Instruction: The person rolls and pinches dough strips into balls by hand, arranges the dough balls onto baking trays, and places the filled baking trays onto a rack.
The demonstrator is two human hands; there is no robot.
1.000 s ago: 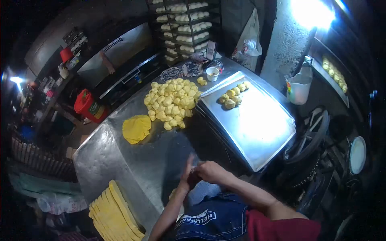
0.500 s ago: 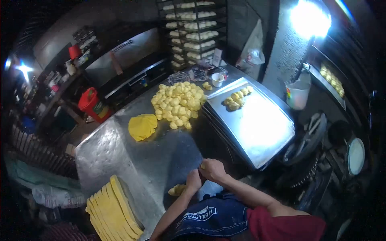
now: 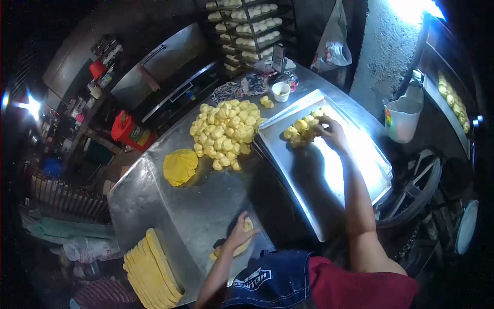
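My left hand (image 3: 239, 237) is low over the near part of the metal table, its fingers curled around a strip of yellow dough (image 3: 248, 225) that shows on both sides of it. My right hand (image 3: 333, 135) reaches over the metal tray (image 3: 288, 165), with bent fingers on a dough ball at the cluster of dough balls (image 3: 297, 130); the fingers partly hide that ball. Left of the tray is a large heap of yellow dough balls (image 3: 224, 131). A flat yellow dough piece (image 3: 180, 167) lies beside the heap, and long dough strips (image 3: 149, 273) lie side by side at the near left.
The tray rests on a stack of trays at the table's (image 3: 139, 198) right side. A white cup (image 3: 281, 91) and crumpled plastic (image 3: 239, 87) are at the back. A red bucket (image 3: 131, 131) stands left of the table, a rack (image 3: 252, 31) behind, and a plastic pitcher (image 3: 404, 118) hangs at right.
My hands were together at the near table edge. The right hand has moved up and right to the dough balls on the tray; the left has gone to the dough strip. The view has shifted slightly.
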